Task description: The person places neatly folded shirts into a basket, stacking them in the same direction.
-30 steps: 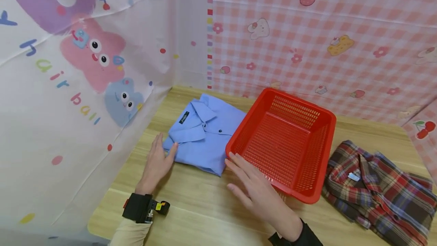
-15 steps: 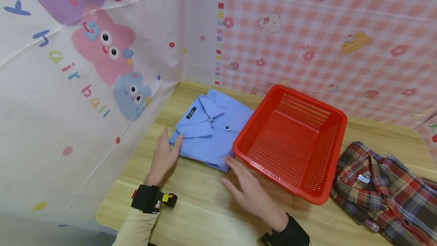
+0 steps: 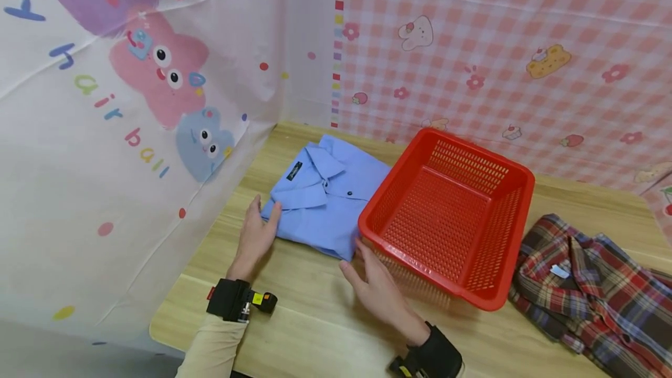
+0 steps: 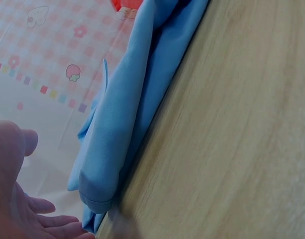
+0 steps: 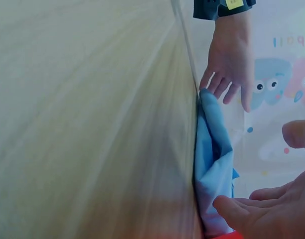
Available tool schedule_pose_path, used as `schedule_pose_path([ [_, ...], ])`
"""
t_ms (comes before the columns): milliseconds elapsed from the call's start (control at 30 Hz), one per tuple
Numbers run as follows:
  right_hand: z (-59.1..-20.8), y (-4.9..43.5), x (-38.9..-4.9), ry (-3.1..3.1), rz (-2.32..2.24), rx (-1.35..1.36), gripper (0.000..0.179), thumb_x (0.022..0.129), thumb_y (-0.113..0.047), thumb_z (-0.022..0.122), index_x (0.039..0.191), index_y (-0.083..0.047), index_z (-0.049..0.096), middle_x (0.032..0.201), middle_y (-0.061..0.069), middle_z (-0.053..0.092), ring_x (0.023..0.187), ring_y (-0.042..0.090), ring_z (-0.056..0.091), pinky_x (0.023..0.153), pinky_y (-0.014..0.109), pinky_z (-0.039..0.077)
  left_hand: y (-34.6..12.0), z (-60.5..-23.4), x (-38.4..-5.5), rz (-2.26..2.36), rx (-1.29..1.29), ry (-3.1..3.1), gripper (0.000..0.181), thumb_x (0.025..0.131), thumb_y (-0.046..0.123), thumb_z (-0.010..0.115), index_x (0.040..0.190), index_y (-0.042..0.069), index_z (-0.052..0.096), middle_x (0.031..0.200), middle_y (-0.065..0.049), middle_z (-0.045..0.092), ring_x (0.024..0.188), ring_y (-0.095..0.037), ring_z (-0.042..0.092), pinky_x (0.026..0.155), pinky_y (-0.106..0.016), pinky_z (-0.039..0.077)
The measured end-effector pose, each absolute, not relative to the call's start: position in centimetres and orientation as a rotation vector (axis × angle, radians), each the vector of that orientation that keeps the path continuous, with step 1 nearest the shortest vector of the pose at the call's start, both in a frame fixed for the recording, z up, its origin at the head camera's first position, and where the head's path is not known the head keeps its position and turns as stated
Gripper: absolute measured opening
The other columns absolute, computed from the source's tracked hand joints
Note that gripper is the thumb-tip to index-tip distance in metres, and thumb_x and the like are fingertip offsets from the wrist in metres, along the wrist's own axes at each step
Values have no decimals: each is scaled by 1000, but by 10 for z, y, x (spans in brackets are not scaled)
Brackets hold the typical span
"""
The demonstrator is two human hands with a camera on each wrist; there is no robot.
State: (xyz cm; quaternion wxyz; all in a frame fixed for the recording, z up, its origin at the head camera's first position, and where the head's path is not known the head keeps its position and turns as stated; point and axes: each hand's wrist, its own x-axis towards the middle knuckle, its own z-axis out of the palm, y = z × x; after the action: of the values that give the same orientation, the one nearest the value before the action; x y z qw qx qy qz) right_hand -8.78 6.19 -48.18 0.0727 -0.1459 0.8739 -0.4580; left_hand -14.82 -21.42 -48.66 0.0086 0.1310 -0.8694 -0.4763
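Note:
A folded blue shirt (image 3: pixel 336 214) lies on the table, its collar and dark label facing left. My left hand (image 3: pixel 254 239) is at the shirt's left end, thumb lifted and fingertips right at the edge. In the left wrist view the fingers (image 4: pixel 58 226) reach the lower end of the shirt (image 4: pixel 112 129). My right hand (image 3: pixel 377 284) is by the shirt's front right corner, thumb apart and fingers straight, close to the basket. The right wrist view shows both hands facing each other across the shirt (image 5: pixel 215 159), the right fingertips (image 5: pixel 225 206) overlapping its near end.
A red plastic basket (image 3: pixel 480 302) stands to the right of the blue shirt and overlaps its right side in the head view. Farther right lies a folded plaid shirt (image 3: pixel 593 296). Patterned cloth walls (image 3: pixel 446 74) rise behind and left of the wooden table (image 3: pixel 304 319).
The head view has shifted slightly. My right hand has moved from over the basket's front left corner down to the shirt's front right corner. The left hand stays at the shirt's left end.

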Motion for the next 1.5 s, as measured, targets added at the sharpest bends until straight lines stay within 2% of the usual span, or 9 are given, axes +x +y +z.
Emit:
schedule_pose_path([
  [167, -486, 60, -90, 2511, -1494, -370, 73, 106, -41, 58, 159, 2, 33, 158, 24, 43, 139, 38, 52, 113, 52, 43, -216, -488, -150, -1537, 463, -2676, 82, 108, 50, 42, 164, -1, 12, 168, -26, 20, 154, -40, 24, 124, -54, 23],
  [467, -492, 57, -95, 2367, -1635, -239, 73, 107, -38, 56, 161, 2, 28, 165, 21, 32, 144, 39, 45, 114, 50, 41, -217, -489, -154, -1564, 496, -2647, 82, 107, 52, 42, 163, -2, 16, 166, -28, 25, 153, -40, 26, 124, -52, 23],
  [667, -493, 54, -97, 2325, -1700, -144, 71, 107, -37, 57, 161, 0, 29, 163, 20, 36, 144, 37, 46, 115, 50, 40, -216, -489, -155, -1592, 523, -2629, 81, 107, 52, 41, 163, -1, 16, 166, -26, 25, 153, -39, 27, 124, -52, 24],
  [800, -494, 49, -100, 2256, -1787, -85, 69, 107, -32, 57, 162, -3, 28, 162, 20, 38, 143, 36, 47, 116, 51, 38, -216, -488, -157, -1603, 552, -2608, 81, 107, 53, 41, 163, 0, 17, 165, -26, 27, 152, -38, 30, 123, -51, 25],
  [1067, -496, 42, -108, 1926, -2112, 3, 63, 108, -18, 51, 161, 2, 25, 161, 26, 35, 144, 37, 41, 111, 48, 44, -214, -488, -158, -1587, 605, -2575, 78, 107, 51, 43, 162, -1, 23, 157, -27, 39, 145, -39, 40, 119, -53, 32],
  [1167, -497, 42, -109, 1871, -2157, 45, 60, 109, -18, 48, 161, 2, 25, 161, 25, 35, 132, 31, 50, 105, 42, 49, -215, -489, -158, -1556, 632, -2577, 77, 107, 50, 44, 160, -2, 26, 151, -28, 46, 141, -41, 44, 117, -54, 35],
  [1267, -498, 42, -109, 1859, -2146, 70, 59, 110, -21, 47, 161, 1, 27, 156, 25, 42, 112, 21, 59, 95, 34, 52, -216, -489, -156, -1524, 659, -2584, 75, 106, 48, 46, 159, -2, 29, 145, -28, 52, 135, -42, 49, 115, -54, 37],
  [1400, -501, 43, -109, 1822, -2131, 61, 64, 111, -25, 47, 164, -1, 19, 149, 29, 46, 93, 14, 65, 86, 28, 54, -217, -490, -155, -1509, 683, -2589, 74, 106, 47, 48, 158, -3, 30, 139, -27, 58, 131, -42, 53, 113, -53, 39],
  [1500, -503, 42, -110, 1811, -2130, 58, 67, 111, -26, 46, 165, -2, 13, 143, 30, 50, 86, 13, 67, 83, 25, 55, -218, -490, -155, -1503, 681, -2601, 75, 106, 47, 50, 159, -3, 30, 137, -27, 61, 132, -42, 53, 115, -52, 38],
])
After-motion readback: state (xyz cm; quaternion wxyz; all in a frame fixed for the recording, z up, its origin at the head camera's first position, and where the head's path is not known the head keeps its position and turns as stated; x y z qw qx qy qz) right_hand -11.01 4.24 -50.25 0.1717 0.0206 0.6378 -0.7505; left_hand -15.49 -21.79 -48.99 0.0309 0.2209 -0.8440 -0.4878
